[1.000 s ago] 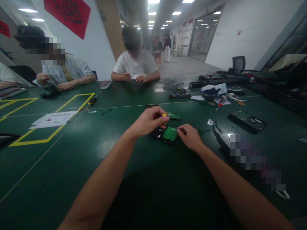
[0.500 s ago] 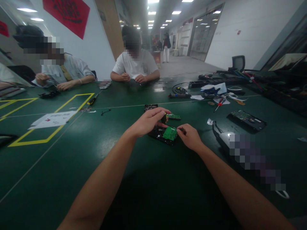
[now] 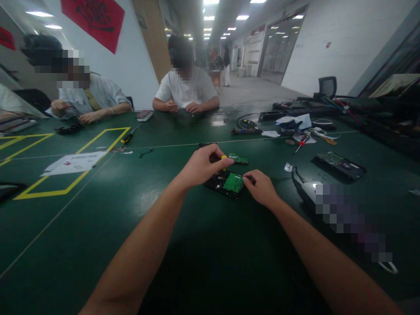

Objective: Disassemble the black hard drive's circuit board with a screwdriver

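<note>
In the head view, a black hard drive [image 3: 219, 188] with a green circuit board [image 3: 234, 182] on its upper face lies flat on the table. My left hand [image 3: 207, 165] is above its far left part, fingers closed round a yellow and black screwdriver [image 3: 224, 162]; the tip is hidden. My right hand [image 3: 261, 187] is closed, thumb and forefinger pinching at the right edge of the drive. Behind the drive lies a loose green circuit board [image 3: 239, 159]. A second dark drive [image 3: 205, 145] shows partly behind my left hand.
To the right are another hard drive [image 3: 339, 166], a red-handled screwdriver [image 3: 303, 141] and a blurred pouch-like item [image 3: 348, 218]. A yellow-black screwdriver [image 3: 128, 136] and a paper sheet [image 3: 74, 162] lie left. Two people [image 3: 187, 89] sit across the green table [image 3: 108, 227].
My left hand's fingers have shifted on the screwdriver, from lying over its top to pinching it from the side, so more yellow shows. My right hand stays at the drive's edge.
</note>
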`<action>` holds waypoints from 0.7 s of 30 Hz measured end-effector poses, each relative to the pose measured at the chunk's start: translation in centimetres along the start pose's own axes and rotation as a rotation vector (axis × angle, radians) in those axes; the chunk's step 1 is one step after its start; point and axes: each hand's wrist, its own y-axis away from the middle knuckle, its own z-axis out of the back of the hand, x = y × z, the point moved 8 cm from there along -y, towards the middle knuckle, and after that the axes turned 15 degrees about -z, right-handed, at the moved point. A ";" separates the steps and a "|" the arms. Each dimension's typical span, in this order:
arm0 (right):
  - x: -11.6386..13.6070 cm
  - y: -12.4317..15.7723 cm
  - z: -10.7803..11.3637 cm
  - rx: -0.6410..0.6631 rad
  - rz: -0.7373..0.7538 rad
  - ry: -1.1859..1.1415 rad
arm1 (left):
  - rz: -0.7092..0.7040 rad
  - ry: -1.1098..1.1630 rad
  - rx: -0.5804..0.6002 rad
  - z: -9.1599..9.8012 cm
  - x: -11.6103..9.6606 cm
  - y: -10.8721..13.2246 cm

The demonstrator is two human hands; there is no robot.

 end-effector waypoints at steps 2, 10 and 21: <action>-0.1 0.0 0.0 0.001 0.000 0.006 | -0.001 -0.111 -0.030 0.4 -0.3 0.0; 0.0 -0.1 0.0 0.008 0.002 0.020 | -0.033 -0.052 0.005 -0.4 -0.8 0.0; -0.2 -0.1 -0.2 -0.001 -0.006 0.012 | -0.094 0.081 0.099 -1.7 -0.2 0.0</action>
